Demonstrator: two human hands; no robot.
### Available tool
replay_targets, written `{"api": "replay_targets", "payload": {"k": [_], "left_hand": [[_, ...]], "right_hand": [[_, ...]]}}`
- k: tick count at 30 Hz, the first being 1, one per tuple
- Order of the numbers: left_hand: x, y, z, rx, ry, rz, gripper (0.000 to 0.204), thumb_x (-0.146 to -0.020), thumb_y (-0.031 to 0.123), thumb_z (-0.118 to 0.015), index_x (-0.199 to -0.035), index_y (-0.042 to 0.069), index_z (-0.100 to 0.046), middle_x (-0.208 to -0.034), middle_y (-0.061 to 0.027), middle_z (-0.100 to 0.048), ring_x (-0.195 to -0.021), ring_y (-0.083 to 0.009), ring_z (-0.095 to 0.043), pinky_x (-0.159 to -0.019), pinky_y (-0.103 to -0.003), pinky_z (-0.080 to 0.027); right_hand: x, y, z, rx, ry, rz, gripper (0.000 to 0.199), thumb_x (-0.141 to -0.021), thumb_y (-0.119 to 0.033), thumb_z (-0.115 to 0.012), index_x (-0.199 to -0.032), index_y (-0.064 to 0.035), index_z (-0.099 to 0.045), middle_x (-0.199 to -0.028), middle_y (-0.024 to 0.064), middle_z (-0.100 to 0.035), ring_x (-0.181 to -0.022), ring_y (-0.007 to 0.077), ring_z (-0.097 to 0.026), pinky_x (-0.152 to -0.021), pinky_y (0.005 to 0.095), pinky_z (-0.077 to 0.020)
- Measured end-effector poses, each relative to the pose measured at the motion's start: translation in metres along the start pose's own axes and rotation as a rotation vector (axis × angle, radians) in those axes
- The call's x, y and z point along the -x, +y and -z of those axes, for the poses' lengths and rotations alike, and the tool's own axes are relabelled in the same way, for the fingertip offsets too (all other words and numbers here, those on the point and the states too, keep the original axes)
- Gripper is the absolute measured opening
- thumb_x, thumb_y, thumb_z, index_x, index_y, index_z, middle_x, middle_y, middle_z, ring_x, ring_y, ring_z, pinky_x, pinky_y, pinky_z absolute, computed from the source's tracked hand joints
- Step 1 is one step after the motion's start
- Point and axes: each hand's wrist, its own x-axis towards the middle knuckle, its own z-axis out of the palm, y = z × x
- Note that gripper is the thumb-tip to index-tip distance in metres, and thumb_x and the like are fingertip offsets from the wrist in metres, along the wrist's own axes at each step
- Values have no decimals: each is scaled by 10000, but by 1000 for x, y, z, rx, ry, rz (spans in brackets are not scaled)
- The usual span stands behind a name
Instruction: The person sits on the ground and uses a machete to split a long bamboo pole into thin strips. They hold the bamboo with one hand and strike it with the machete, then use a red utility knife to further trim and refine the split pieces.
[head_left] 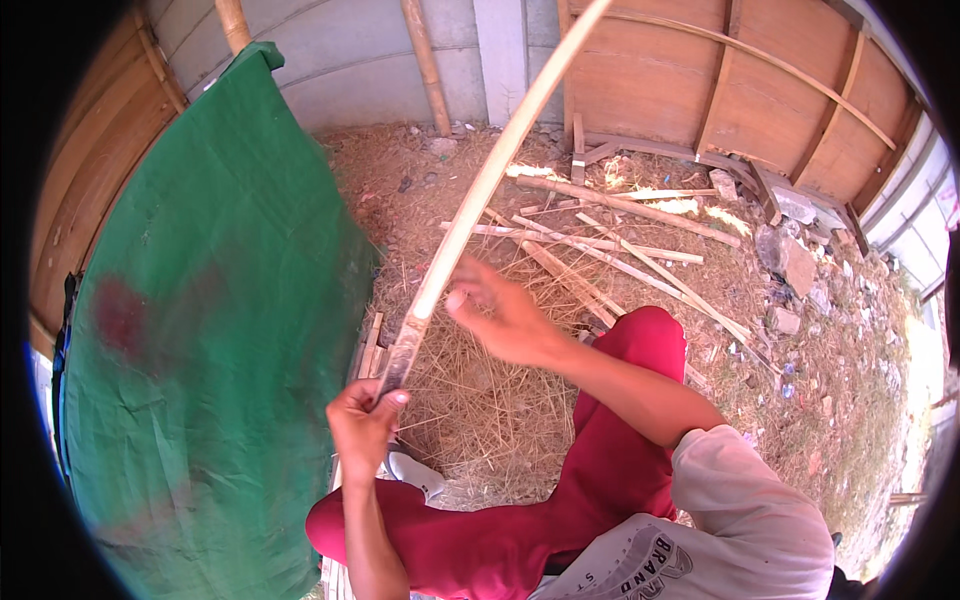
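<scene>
A long, pale bamboo strip [490, 175] slants up from lower left to the top edge, its lower end darker and mottled. My left hand [362, 425] is closed around that lower end, thumb along the strip. Close to the strip's right side is my right hand [510, 320], its thumb apart from the fingers. Those fingers are partly blurred, and whether they touch the strip I cannot tell. Below the hands, thin shavings [490, 400] cover the ground between my bent legs in red trousers [570, 480].
A green sheet [220, 330] hangs close on my left. Several bamboo pieces [620, 260] lie crossed on the ground ahead. Broken bricks and rubble [795, 265] are at the right. A grey wall [350, 85] and brown wooden panels [660, 70] stand at the back.
</scene>
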Motion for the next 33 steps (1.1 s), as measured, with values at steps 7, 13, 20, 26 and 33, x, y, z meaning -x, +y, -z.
{"api": "replay_targets", "payload": {"k": [7,13,20,26,33], "left_hand": [[43,20,-105,117,-274,-433,576,-851,201,-775,-1321,0,-511,-1104,-152,-625,-973,-190,-611,-768,-343,-511],[-33,-5,-3,-562,-125,-568,372,-877,97,-715,-1211,-20,-602,-1122,-149,-662,-974,-244,-644,-810,-354,-524],[-14,48,49,-349,56,-350,245,-959,186,-654,-1102,-13,-649,-954,-60,-678,-820,-112,-638,-599,-245,-502],[-6,116,41,-320,-10,-448,252,-968,202,-639,-1092,-18,-647,-939,-76,-685,-815,-133,-663,-576,-245,-508],[6,87,64,-234,-4,-421,214,-975,181,-625,-1044,-20,-652,-888,-86,-688,-786,-150,-677,-565,-253,-519]], "right_hand": [[-4,-68,40,347,165,160,166,-1008,-180,-533,-1092,-43,-496,-832,117,-700,-605,245,-655,-551,410,-494],[181,-56,305,1415,235,-457,88,-991,-132,-510,-1012,-48,-492,-792,89,-675,-508,189,-578,-382,306,-453],[861,31,241,1165,943,-1956,308,-1011,-270,-454,-1024,-7,-615,-899,194,-696,-730,325,-640,-565,423,-530],[825,122,150,1029,1176,-1831,470,-1034,-368,-395,-1107,10,-664,-947,283,-679,-886,451,-666,-755,574,-527],[557,117,291,1117,904,-1005,392,-1023,-324,-458,-900,5,-632,-731,263,-641,-666,469,-626,-597,548,-456]]}}
